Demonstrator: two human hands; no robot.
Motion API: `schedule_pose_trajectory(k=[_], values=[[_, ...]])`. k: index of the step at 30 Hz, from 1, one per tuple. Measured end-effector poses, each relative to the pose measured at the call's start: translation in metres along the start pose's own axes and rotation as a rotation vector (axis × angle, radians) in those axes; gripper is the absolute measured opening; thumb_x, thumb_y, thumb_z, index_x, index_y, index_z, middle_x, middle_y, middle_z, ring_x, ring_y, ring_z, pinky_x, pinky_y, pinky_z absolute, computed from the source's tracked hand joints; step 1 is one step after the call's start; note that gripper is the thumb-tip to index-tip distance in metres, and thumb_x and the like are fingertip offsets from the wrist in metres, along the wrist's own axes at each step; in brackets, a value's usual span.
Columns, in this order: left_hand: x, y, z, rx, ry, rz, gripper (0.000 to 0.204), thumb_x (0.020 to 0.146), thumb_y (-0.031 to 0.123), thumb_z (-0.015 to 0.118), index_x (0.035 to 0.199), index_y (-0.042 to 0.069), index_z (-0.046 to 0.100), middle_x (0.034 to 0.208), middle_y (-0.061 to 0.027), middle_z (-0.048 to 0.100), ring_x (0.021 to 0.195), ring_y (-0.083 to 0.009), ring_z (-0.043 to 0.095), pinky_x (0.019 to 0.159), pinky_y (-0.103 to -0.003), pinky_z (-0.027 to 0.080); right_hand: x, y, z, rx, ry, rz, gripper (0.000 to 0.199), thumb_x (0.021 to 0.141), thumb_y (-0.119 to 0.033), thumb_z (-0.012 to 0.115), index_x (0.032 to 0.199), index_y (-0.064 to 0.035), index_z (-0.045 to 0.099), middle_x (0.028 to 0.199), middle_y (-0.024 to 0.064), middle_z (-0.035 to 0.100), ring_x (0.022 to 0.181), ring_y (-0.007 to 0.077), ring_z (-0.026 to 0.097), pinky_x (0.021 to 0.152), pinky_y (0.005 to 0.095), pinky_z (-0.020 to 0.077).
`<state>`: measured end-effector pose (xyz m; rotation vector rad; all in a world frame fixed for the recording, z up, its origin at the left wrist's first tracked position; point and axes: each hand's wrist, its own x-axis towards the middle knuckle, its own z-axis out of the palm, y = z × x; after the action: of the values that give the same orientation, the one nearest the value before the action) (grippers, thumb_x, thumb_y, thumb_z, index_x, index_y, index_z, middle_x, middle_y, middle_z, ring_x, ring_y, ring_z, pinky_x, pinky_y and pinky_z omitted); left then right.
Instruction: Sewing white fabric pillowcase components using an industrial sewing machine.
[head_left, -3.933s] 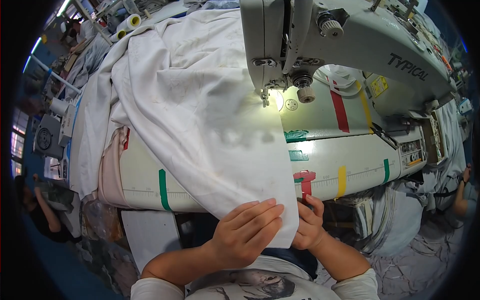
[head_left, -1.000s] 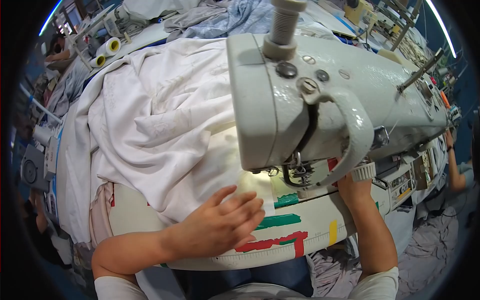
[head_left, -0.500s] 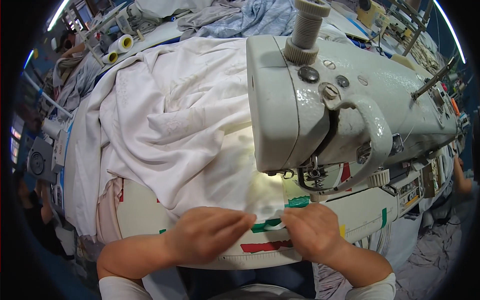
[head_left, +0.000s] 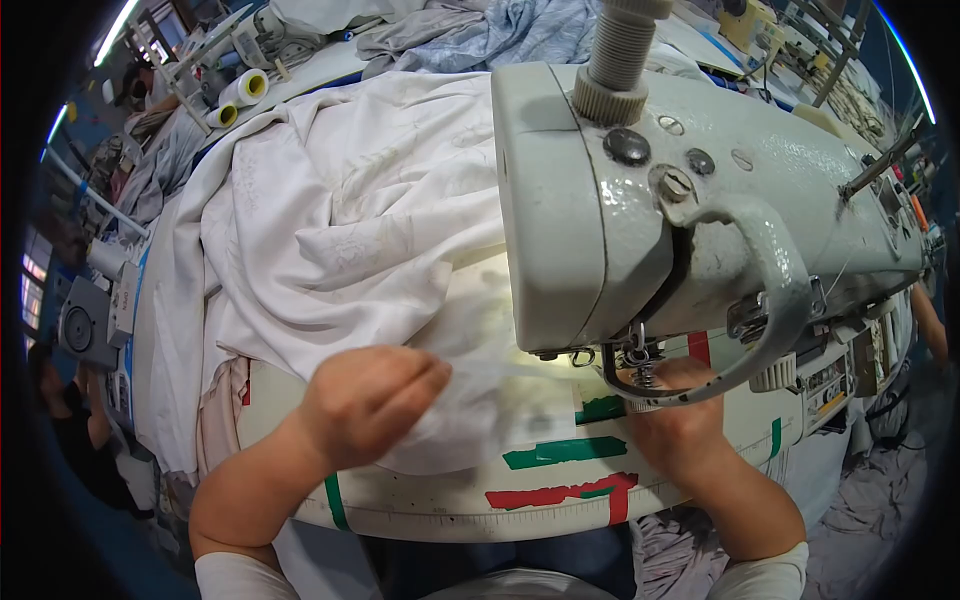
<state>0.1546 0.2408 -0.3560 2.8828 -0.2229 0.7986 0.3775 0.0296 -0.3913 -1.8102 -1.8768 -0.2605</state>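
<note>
- The left hand [head_left: 368, 402] is pinching the near edge of a white fabric [head_left: 340, 230], fingers curled closed on a lifted fold near the table's [head_left: 450, 495] front edge.
- The right hand [head_left: 678, 425] is resting under the head of a grey sewing machine [head_left: 650, 200]; whether its fingers are gripping anything cannot be told.
- The fabric is spreading far and left across the table, beside thread cones [head_left: 240, 95].

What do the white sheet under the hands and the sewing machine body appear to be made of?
The white sheet looks like a thin woven fabric, matte: it folds and creases softly, and the left hand bunches it. The sewing machine body seems to be painted metal, pale grey with a slight gloss and small chips.
</note>
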Motion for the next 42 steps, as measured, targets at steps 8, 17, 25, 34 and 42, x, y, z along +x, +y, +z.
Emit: schedule_pose_trajectory(k=[8,17,25,34,42], values=[[0.037,0.014,-0.009,0.184,-0.07,-0.157,0.014,0.07,0.007,0.059,0.082,0.0,0.061,0.082,-0.0106,0.06,0.089,-0.0255,0.06,0.08,-0.034,0.048,0.002,0.014,0.005,-0.024,0.061,0.112,0.018,0.06,-0.009,0.068,0.078,-0.0111,0.067,0.066,0.0095,0.057,0.057,0.0279,0.057,0.052,0.0397,0.0432],[0.05,0.011,0.059,0.037,-0.046,0.116,0.007,0.062,0.009,0.061,0.066,0.005,0.057,0.067,-0.0028,0.049,0.069,-0.0173,0.052,0.064,-0.029,0.043,0.005,0.014,0.005,-0.081,0.059,0.09,0.019,0.059,-0.01,0.07,0.078,-0.0091,0.07,0.07,0.008,0.059,0.061,0.0272,0.058,0.057,0.0411,0.0451],[0.047,0.01,0.051,0.096,0.022,0.074,0.006,0.061,0.008,0.062,0.064,0.004,0.059,0.073,-0.0037,0.05,0.074,-0.0188,0.051,0.062,-0.031,0.041,0.003,0.015,0.005,-0.064,-0.048,0.087,0.035,0.059,-0.014,0.071,0.092,-0.0026,0.072,0.099,0.0152,0.066,0.098,0.0338,0.062,0.088,0.0463,0.0461],[0.042,0.004,0.058,0.005,0.005,0.045,0.006,0.057,0.009,0.061,0.062,0.007,0.058,0.073,-0.0034,0.05,0.074,-0.0189,0.051,0.064,-0.031,0.042,-0.01,0.004,0.001,-0.223,-0.133,0.228,0.045,0.056,-0.017,0.075,0.099,-0.0049,0.071,0.108,0.0159,0.066,0.109,0.0335,0.059,0.098,0.0473,0.0391],[0.034,0.003,0.073,-0.069,-0.047,0.009,0.008,0.054,0.009,0.058,0.06,0.008,0.055,0.073,-0.0038,0.05,0.071,-0.0185,0.052,0.063,-0.031,0.043,-0.001,0.007,-0.001,-0.102,-0.004,0.234,0.037,0.066,-0.019,0.075,0.098,-0.0016,0.067,0.101,0.0159,0.066,0.097,0.0328,0.062,0.091,0.0438,0.0452]])
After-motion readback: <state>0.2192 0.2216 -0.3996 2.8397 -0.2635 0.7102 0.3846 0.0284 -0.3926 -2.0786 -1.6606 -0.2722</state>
